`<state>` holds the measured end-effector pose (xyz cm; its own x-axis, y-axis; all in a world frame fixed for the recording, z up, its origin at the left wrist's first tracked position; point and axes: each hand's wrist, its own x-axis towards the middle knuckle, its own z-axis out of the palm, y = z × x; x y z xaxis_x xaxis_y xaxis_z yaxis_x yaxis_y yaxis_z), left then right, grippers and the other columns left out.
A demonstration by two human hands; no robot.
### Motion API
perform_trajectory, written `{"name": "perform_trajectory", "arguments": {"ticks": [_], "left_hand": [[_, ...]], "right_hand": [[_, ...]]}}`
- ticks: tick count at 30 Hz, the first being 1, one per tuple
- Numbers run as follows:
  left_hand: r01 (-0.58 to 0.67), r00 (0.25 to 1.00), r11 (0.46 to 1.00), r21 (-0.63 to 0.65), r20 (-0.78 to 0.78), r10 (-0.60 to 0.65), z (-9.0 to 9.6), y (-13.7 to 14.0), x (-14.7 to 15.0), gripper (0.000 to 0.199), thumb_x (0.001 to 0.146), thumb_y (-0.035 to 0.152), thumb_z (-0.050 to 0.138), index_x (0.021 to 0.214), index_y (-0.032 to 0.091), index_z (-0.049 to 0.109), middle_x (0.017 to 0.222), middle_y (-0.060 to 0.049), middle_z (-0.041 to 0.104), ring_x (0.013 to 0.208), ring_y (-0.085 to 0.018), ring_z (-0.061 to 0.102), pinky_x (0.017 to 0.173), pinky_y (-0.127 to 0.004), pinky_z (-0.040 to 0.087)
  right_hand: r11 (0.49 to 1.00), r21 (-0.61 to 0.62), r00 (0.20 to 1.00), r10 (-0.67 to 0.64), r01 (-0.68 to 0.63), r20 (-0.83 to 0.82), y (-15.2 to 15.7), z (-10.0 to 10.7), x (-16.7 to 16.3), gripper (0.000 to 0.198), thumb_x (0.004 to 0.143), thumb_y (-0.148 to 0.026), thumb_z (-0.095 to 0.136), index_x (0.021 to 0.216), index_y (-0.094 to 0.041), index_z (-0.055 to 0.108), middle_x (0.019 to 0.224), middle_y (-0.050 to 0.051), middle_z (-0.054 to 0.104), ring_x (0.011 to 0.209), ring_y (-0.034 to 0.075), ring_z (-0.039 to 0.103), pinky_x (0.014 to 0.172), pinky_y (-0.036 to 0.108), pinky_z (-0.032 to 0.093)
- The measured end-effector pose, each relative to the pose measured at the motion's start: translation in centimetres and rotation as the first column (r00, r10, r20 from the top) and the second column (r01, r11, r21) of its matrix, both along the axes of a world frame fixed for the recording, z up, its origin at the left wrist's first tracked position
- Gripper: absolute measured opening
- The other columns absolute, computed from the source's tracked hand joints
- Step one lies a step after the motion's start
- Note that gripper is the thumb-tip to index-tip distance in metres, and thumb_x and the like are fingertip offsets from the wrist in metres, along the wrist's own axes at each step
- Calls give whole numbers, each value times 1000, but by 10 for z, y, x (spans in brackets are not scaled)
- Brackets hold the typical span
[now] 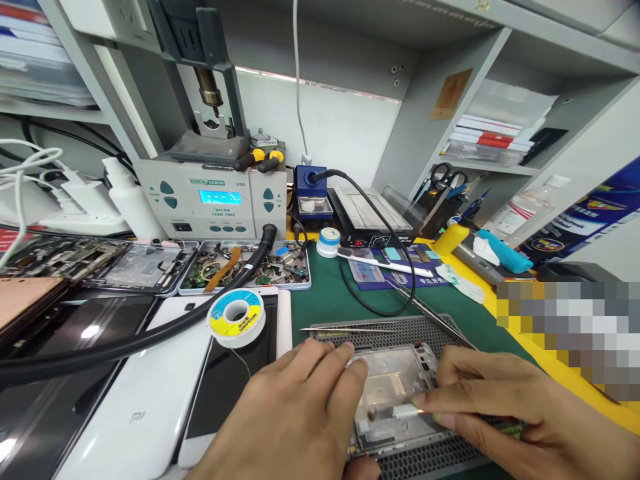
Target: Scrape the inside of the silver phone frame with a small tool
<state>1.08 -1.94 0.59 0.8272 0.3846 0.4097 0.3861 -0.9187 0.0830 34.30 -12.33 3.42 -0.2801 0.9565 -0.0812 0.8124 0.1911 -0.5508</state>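
Phone frame [395, 393]: opened, silvery mid-frame with clear plastic and a small label inside; lies flat on a perforated metal work plate [430, 460] over the green mat [340, 300], bottom centre of view.
Left hand [300, 413]: fingers spread flat, pressing the frame's left edge.
Right hand [505, 407]: pinches a slim metal-tipped tool [395, 412], tip on the frame's lower part.
Technique: judged best kept shallow, frame pinned firmly, light pressure.
Nearby: tweezers [350, 329] just beyond the plate; solder spool [236, 317] to the left.
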Motion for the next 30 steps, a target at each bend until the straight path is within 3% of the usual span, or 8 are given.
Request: {"name": "perform_trajectory", "arguments": {"ticks": [10, 30], "left_hand": [[0, 1000, 1000, -18, -26, -1, 3, -1, 0, 61, 116, 60, 75, 155, 14, 71, 157, -10, 84, 136, -30, 82, 118, -39, 68], [14, 999, 999, -52, -50, -17, 6, 1, -2, 63, 116, 60, 72, 159, 14, 67, 161, -10, 81, 138, -30, 80, 115, -39, 68]], "right_hand": [[991, 25, 989, -133, 135, -62, -2, 4, -7, 24, 108, -59, 85, 112, -40, 99, 97, 7, 83, 81, 27, 78, 70, 32, 67], [993, 20, 992, -118, 117, 34, -7, 4, -1, 32, 112, -66, 77, 113, -40, 96, 101, 7, 81, 87, 28, 77, 74, 34, 66]]}}
